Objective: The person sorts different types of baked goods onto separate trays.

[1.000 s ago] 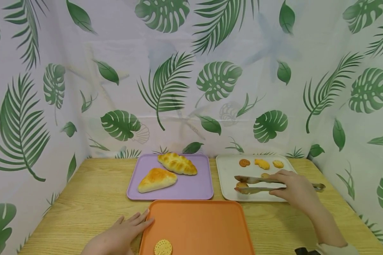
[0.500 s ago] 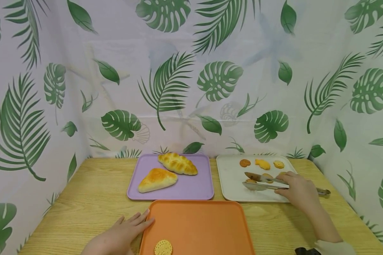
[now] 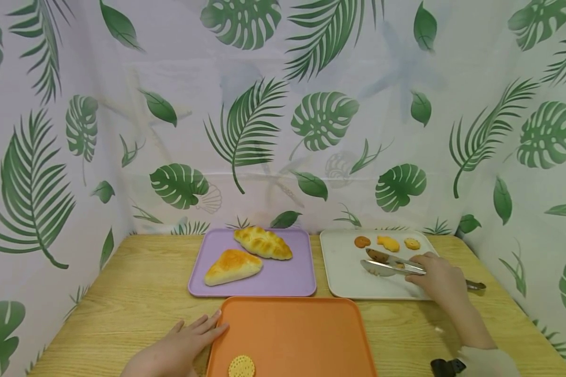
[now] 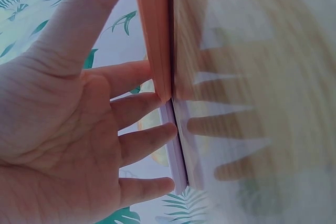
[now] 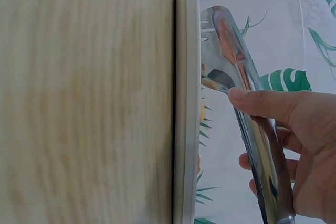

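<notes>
My right hand (image 3: 437,277) grips metal tongs (image 3: 412,268), thumb on one arm and fingers on the other, as the right wrist view also shows. The tong tips are low over the cream tray (image 3: 349,287), a small gap apart. Part of a small brown cookie shows between the arms; whether it is pinched I cannot tell. Behind the tongs lie a brown cookie (image 3: 362,242), a fish-shaped cookie (image 3: 388,243) and a round yellow cookie (image 3: 412,243). My left hand (image 3: 179,343) touches the left edge of the orange tray (image 3: 297,335) with straight, spread fingers.
A round, holed yellow cookie (image 3: 241,366) lies at the orange tray's near left. Behind that tray, a purple tray (image 3: 287,280) bears a triangular bread (image 3: 233,267) and a braided bread (image 3: 263,243). Leaf-printed cloth (image 3: 283,131) walls the wooden table (image 3: 137,283) at back and sides.
The tongs have shifted right and slightly back over the cream tray, and their tips are closer together. My left hand and the orange tray stay put.
</notes>
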Available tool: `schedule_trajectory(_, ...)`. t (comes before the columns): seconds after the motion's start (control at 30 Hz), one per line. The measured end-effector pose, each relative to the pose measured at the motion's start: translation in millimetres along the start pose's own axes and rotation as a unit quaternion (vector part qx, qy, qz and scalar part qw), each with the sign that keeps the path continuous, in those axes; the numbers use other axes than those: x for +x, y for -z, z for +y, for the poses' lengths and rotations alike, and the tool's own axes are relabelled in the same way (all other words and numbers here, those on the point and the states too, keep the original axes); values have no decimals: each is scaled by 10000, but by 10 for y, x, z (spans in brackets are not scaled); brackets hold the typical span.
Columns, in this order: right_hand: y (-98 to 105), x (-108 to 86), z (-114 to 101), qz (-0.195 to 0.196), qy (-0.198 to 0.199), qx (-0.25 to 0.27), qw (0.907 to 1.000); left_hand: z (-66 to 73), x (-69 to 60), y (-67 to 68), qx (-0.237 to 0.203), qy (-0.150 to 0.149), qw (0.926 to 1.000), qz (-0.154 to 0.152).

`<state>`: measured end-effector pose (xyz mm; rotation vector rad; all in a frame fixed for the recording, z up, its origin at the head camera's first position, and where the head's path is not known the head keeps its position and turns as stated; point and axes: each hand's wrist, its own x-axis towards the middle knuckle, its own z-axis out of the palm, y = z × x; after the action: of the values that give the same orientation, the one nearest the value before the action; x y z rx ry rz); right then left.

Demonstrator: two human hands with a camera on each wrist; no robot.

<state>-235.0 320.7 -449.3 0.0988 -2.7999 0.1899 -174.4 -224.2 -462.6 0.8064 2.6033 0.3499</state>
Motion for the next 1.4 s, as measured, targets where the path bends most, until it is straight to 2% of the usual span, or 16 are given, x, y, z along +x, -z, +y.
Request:
schedule_trajectory(0.37, 4, 57, 6, -242, -192, 124, 9994, -8, 15, -36, -11, 57, 10000, -27)
schedule_trajectory(0.6, 168, 9, -31, 211, 86, 56, 9997, -10, -10, -29, -93, 17, 10000, 28)
schedule_trajectory(0.87, 454, -87, -339, 355, 324, 447, 9978, -5, -16, -26, -21, -39, 10000, 90)
schedule_trajectory(1.07, 579, -176, -658, 681, 838, 696, 9917, -2, -16, -29, 13, -126, 9998, 160)
schedule_trajectory(1.23, 557, -234, -889, 1413, 1610, 624, 9748, -10, -7, -30, 72, -105, 9998, 162)
schedule_trajectory(1.3, 539, -263, -981, 1553, 1844, 600, 9686, -13, -5, -32, 97, -65, 9998, 139)
schedule_trajectory(1.4, 523, -311, -1116, 1566, 2064, 636, 9638, -15, -4, -35, 138, -41, 9998, 135)
